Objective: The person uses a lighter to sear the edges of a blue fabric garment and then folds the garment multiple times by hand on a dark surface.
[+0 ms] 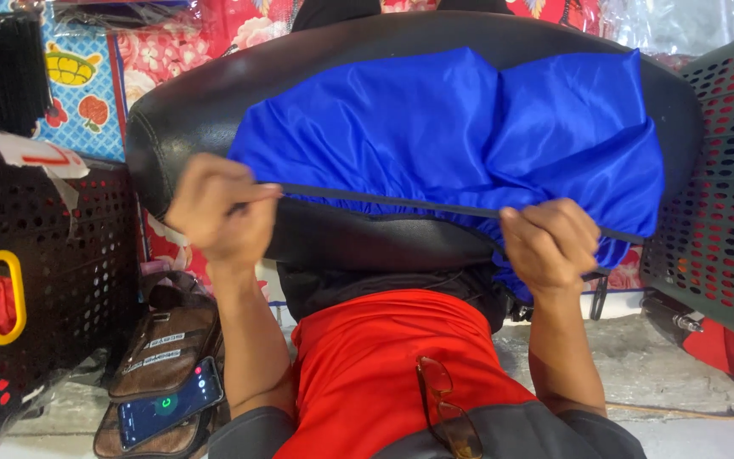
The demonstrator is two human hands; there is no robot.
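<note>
Across the black padded leather seat (206, 102) lies a shiny blue fabric cover (460, 127); left hand (218, 208) and right hand (550, 242) both grip its dark elastic hem (384, 202). Black perforated plastic crates (53, 255) flank it, the left one bearing a torn white label (31, 153).

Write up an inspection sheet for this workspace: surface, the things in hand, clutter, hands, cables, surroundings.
Surface: black padded seat resting across the person's lap; grey floor below.
Things in hand: blue fabric cover with a dark elastic hem, partly over the seat; the seat's near edge is uncovered.
Clutter: phone with a lit screen lying on a brown bag; glasses hooked on the red shirt.
Hands: left hand and right hand both grip the hem.
Cables: thin cord on the floor at right.
Surroundings: black perforated crate with a yellow handle at left, dark perforated crate at right, flowered cloth behind.
</note>
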